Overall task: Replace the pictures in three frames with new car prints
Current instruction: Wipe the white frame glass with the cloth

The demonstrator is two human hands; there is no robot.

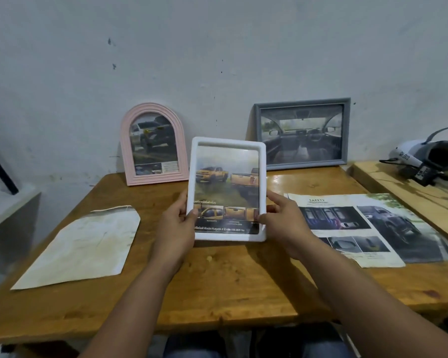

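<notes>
I hold a white rectangular frame (226, 148) upright above the middle of the wooden table (217, 285). It shows a print of yellow pickup trucks. My left hand (176, 223) grips its lower left edge and my right hand (282, 218) grips its lower right edge. A pink arched frame (153, 143) with a dark truck picture leans on the wall at the back left. At the back right a grey rectangular frame (301, 134) with a car-interior picture leans on the wall.
A worn white paper envelope (83, 246) lies on the table's left side. Car brochure pages (367, 228) lie spread on the right. A second wooden surface (398, 187) at the far right carries a white and black headset (429, 158).
</notes>
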